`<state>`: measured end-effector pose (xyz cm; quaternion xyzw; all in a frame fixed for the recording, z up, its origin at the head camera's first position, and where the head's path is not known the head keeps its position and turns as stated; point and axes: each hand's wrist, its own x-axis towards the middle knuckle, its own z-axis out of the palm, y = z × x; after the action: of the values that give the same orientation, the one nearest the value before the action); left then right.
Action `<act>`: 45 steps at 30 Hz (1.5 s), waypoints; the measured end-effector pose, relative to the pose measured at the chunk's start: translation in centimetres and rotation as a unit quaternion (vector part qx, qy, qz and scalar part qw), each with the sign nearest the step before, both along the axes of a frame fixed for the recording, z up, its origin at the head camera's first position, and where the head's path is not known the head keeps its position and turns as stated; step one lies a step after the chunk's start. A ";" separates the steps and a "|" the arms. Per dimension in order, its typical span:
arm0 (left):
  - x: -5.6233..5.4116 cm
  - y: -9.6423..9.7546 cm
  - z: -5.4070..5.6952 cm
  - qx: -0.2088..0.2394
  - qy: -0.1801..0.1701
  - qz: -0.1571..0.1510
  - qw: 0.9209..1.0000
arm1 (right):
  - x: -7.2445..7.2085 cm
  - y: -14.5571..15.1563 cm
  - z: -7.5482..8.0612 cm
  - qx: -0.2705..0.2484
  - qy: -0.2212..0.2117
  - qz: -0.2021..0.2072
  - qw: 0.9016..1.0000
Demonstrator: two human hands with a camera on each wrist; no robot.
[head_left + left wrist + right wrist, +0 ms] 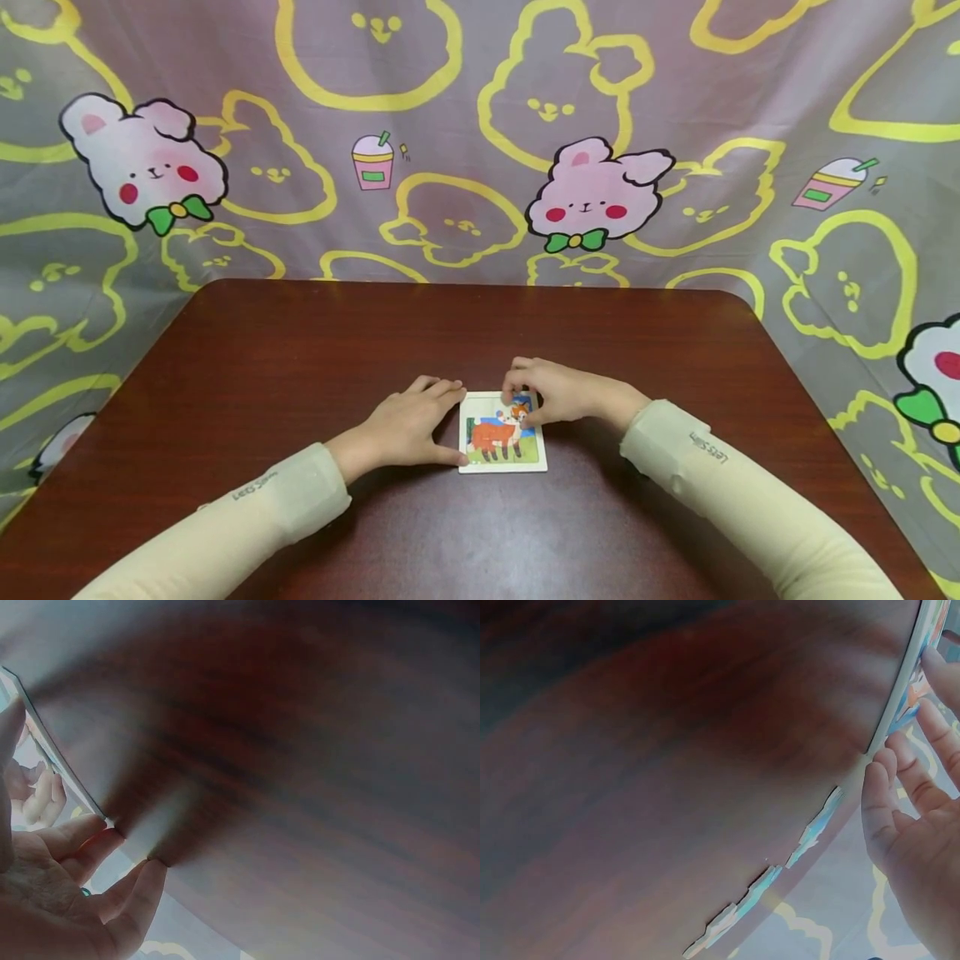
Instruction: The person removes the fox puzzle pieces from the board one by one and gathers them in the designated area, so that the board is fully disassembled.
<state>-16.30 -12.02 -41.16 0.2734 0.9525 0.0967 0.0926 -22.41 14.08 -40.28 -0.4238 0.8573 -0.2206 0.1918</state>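
A fox picture puzzle (498, 446) lies in a pale square frame (502, 469) on the table. My left hand (401, 427) rests along its left side, thumb at the near left corner and fingers spread by the far left corner. In the left wrist view, fingertips (114, 832) touch down around the frame's corner. From the right, my right hand (558, 390) reaches over the upper right of the picture. Thumb and fingers pinch a blue-and-orange puzzle piece (909, 714) there, partly hidden by the fingers.
Several loose puzzle pieces (810, 829) lie on the table near an edge in the right wrist view. The dark reddish-brown table (337, 333) extends around the frame. A patterned cloth (450, 150) hangs behind it and at both sides.
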 end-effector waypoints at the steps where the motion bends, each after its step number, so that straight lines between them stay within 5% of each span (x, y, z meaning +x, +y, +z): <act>1: 0.0 0.0 0.1 0.000 0.000 -0.001 1.000 | 0.0 0.0 0.0 0.000 0.001 0.000 1.000; 13: 0.0 0.2 0.5 0.000 0.001 -0.001 1.000 | 0.1 0.2 0.1 -0.013 0.026 0.009 1.000; 45: 0.2 0.1 0.1 0.007 0.000 0.006 1.000 | 0.6 2.8 0.4 -0.041 0.000 -0.033 0.999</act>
<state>-16.14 -11.95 -41.09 0.2682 0.9534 0.1043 0.0905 -21.80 16.91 -39.89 -0.4030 0.8608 -0.2622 0.1670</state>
